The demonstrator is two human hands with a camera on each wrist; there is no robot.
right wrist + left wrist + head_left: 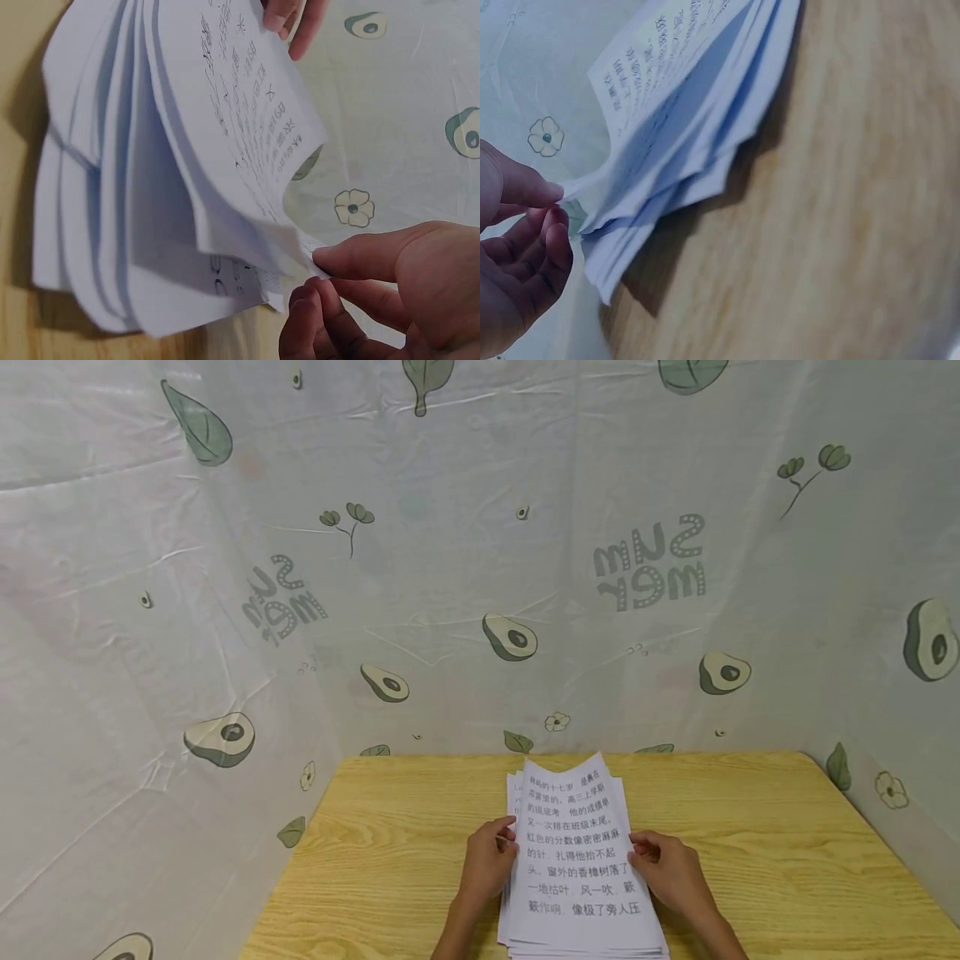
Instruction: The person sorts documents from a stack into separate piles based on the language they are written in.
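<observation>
A printed sheet of paper [573,860] with large Chinese text lies uppermost on a loose stack of papers [512,787], and its far edge curves up. My left hand [487,860] pinches the sheet's left edge. On the opposite side, my right hand [670,870] pinches its right edge. Seen from the left wrist, the thumb and fingers of the left hand [525,247] meet at the edge of the bent sheet [622,112]. In the right wrist view, the right hand [390,292] grips the sheet's edge between thumb and fingers, while several sheets [105,172] fan apart below.
Under the papers is a wood-grain table [390,827] with rounded far corners. A pale curtain [450,568] printed with avocados, leaves and flowers hangs behind the table and along both sides.
</observation>
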